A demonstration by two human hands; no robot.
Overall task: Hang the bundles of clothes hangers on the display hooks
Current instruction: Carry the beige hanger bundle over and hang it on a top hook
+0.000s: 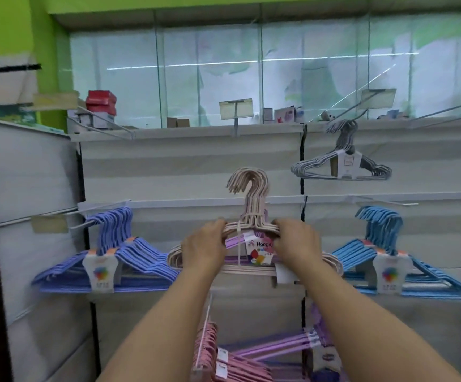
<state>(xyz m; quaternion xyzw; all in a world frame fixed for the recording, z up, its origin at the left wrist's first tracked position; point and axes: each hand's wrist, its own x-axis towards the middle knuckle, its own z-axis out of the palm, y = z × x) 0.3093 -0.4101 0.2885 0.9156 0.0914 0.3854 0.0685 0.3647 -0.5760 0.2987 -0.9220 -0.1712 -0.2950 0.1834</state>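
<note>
— Two hands on one bundle, is that right?

— Yes. The left hand (206,245) and the right hand (297,241) both hold the pale pink hanger bundle (251,216) up in front of the white display wall (190,166), at the middle of the scene. Each hand grips a shoulder of the bundle, just either side of the neck.

— How do the fingers lie?

— Curled over the top wires on both sides, knuckles toward the camera. The fingertips are hidden behind the wires, so I cannot tell how tightly they close.

— And the bundle's hooks?

— They stand upright above the hands, curling to the left, in open air before the wall. I cannot tell whether they touch any display hook. A printed paper label (261,250) wraps the bundle between the two hands.

— What hangs nearby?

— To the left, a purple-blue hanger bundle (110,257) hangs from a display hook (86,223) that juts out from the wall. To the right, a bright blue hanger bundle (384,255) hangs at about the same height. Higher up on the right, a grey hanger bundle (342,161) hangs from its own long hook.

— Anything lower down?

— Near the bottom, between the forearms, a darker pink hanger bundle (224,362) and a lilac hanger bundle (279,346) sit low against the wall. On the far shelf top stand red boxes (101,102) at the left and a price tag holder (236,108) near the middle.
</note>
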